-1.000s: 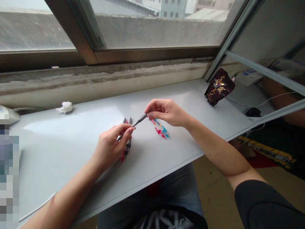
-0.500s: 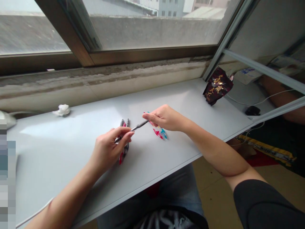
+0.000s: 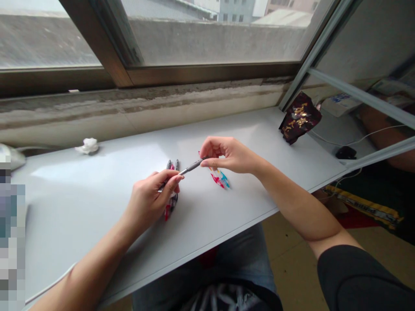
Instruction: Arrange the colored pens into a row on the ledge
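**Foil Packet, Tissue Share Worktop Beneath Factory-Grey View**

A maroon foil packet (image 3: 300,124) printed in gold stands at the far right end of a white worktop (image 3: 74,207), while a crumpled white tissue (image 3: 87,146) lies near its back edge. Behind them runs a stained concrete sill (image 3: 142,103), under a brown-framed window (image 3: 207,72) facing grey concrete and a distant building (image 3: 235,6).

Since half a second ago, the right hand (image 3: 231,154) has lifted slightly and shifted right, clear of the far ends of the colored pens (image 3: 218,178). Its fingers have curled from a flat, extended press into a rounder pinch at the far end of the gray pen (image 3: 193,166), which lies flatter than one second ago.
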Tool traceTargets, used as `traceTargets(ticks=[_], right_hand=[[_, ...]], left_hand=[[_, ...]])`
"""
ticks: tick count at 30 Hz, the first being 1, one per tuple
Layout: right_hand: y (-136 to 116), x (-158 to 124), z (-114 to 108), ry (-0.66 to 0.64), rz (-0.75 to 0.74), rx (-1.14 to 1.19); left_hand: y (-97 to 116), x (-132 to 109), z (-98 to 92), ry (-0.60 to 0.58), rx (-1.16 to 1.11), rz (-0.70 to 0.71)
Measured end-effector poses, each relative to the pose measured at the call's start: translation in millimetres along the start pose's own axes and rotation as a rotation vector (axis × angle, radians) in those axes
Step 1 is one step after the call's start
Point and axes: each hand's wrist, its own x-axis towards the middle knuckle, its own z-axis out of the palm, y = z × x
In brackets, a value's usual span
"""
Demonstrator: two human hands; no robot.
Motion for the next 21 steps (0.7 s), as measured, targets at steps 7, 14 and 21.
traceTargets(ticks=[7, 14, 21], right_hand=[[0, -3, -3, -0.007, 0.106, -0.154], [1, -3, -2, -0.088, 0.022, -0.285], [-8, -3, 2, -0.084, 0.009, -0.265]], left_hand=[[4, 1, 1.0, -0.007, 0.016, -0.005], [1, 0, 1.4, -0.023, -0.016, -0.031], [3, -4, 2.4, 0.079, 0.023, 0.052]])
